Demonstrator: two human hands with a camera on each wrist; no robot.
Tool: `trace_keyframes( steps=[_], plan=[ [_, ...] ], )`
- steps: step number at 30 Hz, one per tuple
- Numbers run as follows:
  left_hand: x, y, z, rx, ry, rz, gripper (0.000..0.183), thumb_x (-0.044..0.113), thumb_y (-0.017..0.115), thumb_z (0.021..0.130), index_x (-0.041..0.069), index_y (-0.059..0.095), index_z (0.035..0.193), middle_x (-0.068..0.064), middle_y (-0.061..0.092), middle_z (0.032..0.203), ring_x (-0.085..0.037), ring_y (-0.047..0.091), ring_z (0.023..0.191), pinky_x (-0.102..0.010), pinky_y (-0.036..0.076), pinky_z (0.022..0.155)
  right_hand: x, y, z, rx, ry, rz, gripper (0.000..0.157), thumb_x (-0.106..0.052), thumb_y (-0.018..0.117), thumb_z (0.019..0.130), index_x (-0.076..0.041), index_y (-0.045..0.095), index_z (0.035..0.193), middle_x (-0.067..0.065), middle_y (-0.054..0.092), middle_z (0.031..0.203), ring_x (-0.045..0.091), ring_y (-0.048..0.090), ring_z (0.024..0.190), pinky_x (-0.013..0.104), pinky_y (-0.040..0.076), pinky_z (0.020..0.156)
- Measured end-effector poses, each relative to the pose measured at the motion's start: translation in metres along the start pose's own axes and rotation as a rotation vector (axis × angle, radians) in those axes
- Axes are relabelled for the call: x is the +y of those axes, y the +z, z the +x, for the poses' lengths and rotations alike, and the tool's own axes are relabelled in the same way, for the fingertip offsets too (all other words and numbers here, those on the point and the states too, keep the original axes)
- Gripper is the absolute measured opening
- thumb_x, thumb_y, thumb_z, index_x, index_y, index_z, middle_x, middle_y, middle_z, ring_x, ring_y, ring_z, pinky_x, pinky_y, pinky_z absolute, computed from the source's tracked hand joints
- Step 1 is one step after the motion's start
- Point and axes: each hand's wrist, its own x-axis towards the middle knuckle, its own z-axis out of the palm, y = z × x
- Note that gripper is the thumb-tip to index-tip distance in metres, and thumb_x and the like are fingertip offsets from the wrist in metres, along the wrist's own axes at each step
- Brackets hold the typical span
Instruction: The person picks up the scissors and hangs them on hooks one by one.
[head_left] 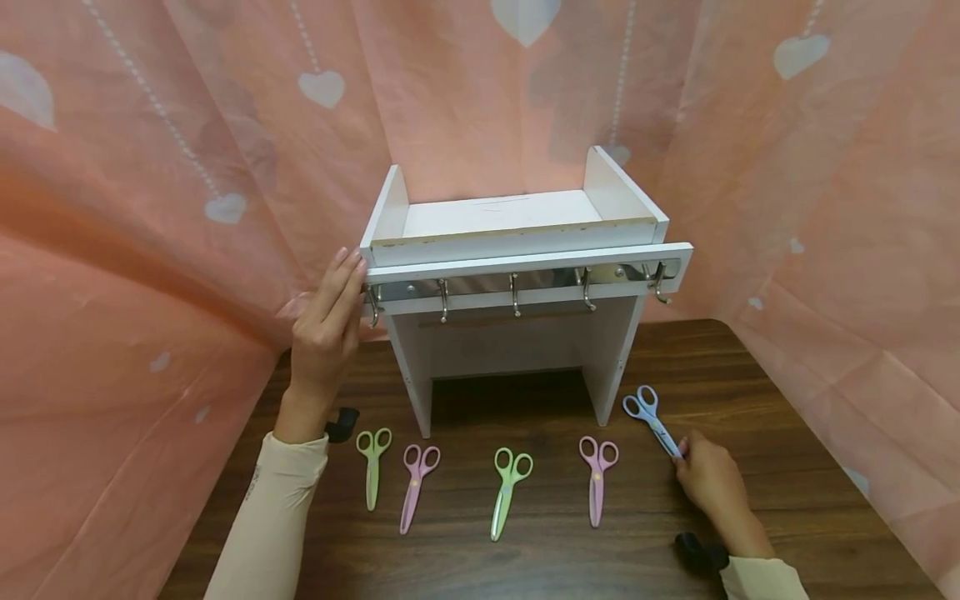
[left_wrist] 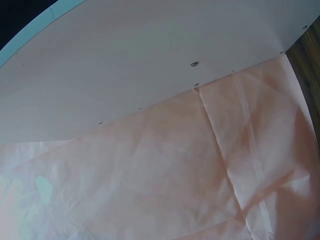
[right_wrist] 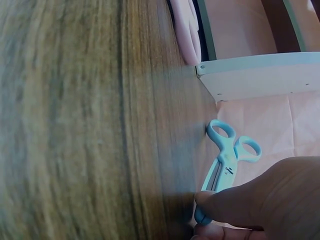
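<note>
A white wooden shelf unit stands on the table, with a hook rail along its front. My left hand rests against the unit's left end with straight fingers. The left wrist view shows the white side panel but not that hand. At the right, my right hand pinches the blade end of the blue scissors between thumb and fingers. In the right wrist view the thumb lies over the blades, and the scissors' handle loops point away from the hand.
Left to right in front of the unit lie green scissors, pink scissors, more green scissors and more pink scissors. Pink cloth with hearts hangs behind and at both sides of the brown table.
</note>
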Motion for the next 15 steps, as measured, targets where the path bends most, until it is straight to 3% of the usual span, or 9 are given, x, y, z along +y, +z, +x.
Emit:
trace_keyframes(
  steps=[15],
  plan=[
    [-0.0027, 0.0026, -0.0011, 0.000, -0.008, 0.010, 0.043, -0.016, 0.071, 0.085, -0.004, 0.069, 0.126, -0.019, 0.066, 0.131, -0.038, 0.059, 0.127, -0.036, 0.049, 0.107, 0.0001, 0.0017, 0.0022, -0.006, 0.013, -0.006, 0.011, 0.002, 0.070, 0.086, 0.002, 0.060, 0.090, 0.013, 0.060, 0.072, 0.030, 0.057, 0.064, 0.051, 0.047, 0.055]
  ],
)
